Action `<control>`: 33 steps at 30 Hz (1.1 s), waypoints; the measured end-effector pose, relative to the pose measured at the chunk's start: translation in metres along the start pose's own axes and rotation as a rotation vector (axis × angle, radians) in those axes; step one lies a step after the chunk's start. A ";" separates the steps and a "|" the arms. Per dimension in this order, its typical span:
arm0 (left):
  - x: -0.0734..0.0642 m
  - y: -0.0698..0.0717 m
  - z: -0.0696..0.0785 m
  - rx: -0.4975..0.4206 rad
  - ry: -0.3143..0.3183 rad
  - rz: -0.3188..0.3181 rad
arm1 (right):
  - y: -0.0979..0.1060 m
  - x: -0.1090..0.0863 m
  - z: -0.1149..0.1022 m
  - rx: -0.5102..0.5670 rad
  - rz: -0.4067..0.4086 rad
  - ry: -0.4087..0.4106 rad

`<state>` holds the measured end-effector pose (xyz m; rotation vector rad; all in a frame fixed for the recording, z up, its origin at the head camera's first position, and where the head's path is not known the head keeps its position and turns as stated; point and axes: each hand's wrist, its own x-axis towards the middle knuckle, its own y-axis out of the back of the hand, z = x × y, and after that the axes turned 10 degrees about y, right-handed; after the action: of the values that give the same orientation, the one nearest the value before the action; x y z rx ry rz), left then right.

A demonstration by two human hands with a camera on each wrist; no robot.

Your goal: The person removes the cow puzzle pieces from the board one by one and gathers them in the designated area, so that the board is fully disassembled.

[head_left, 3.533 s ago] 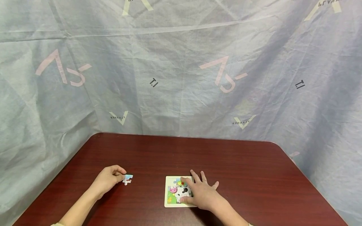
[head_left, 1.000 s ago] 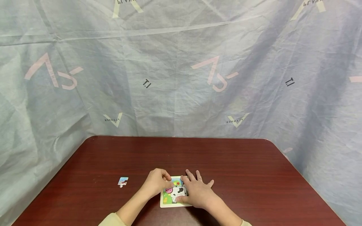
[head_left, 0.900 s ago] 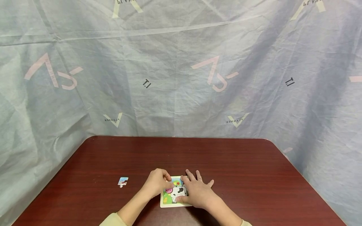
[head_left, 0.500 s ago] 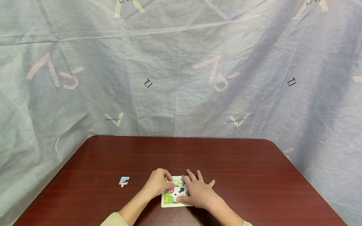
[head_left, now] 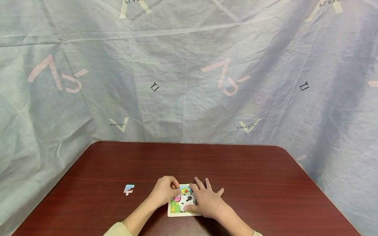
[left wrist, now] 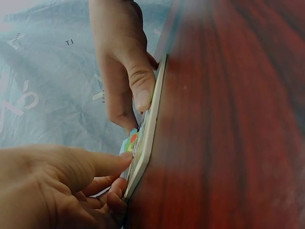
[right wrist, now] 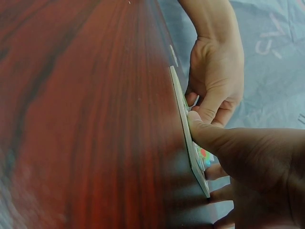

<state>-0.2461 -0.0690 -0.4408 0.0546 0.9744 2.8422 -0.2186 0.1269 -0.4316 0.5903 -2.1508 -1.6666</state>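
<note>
A cow jigsaw puzzle in a pale frame (head_left: 176, 214) lies on the dark red table. My left hand (head_left: 163, 191) is at its upper left corner, thumb and fingers pinching a puzzle piece mostly hidden by them. In the left wrist view, a flower-printed piece (left wrist: 129, 143) stands tilted up from the board beside the left thumb. My right hand (head_left: 208, 200) rests over the puzzle's right side with fingers spread. Its thumb (right wrist: 200, 126) presses on the puzzle's near part, and the index finger reaches the upper part. The palm covers the right edge.
One loose puzzle piece (head_left: 129, 189), blue and white with a knob, lies on the table left of the left hand. A grey printed cloth (head_left: 177, 98) hangs behind and beside the table (head_left: 251, 170).
Since the earliest frame, my left hand has moved right from the loose pieces to the puzzle's upper left corner. Over the last second the flower area shifts slightly in tilt; my right hand stays put.
</note>
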 end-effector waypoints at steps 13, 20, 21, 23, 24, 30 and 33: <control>-0.001 0.002 -0.002 -0.091 -0.023 -0.021 | 0.001 -0.001 -0.001 0.001 -0.001 0.002; -0.001 0.002 -0.004 -0.151 0.014 -0.050 | 0.002 -0.001 -0.002 0.004 -0.009 0.000; -0.001 0.002 -0.004 -0.157 0.021 -0.051 | 0.002 -0.001 -0.002 0.006 -0.011 0.000; -0.002 0.002 -0.004 -0.170 0.034 -0.051 | 0.002 -0.001 -0.001 0.007 -0.013 0.000; -0.002 0.001 -0.004 -0.178 0.038 -0.049 | 0.002 -0.001 -0.001 0.008 -0.014 0.000; -0.003 0.001 -0.002 -0.214 0.060 -0.037 | 0.001 -0.001 -0.001 0.010 -0.013 -0.003; -0.003 0.002 -0.002 -0.224 0.069 -0.038 | 0.002 -0.001 -0.001 0.011 -0.016 -0.004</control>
<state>-0.2433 -0.0721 -0.4411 -0.0845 0.6543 2.9149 -0.2175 0.1265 -0.4297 0.6096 -2.1651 -1.6668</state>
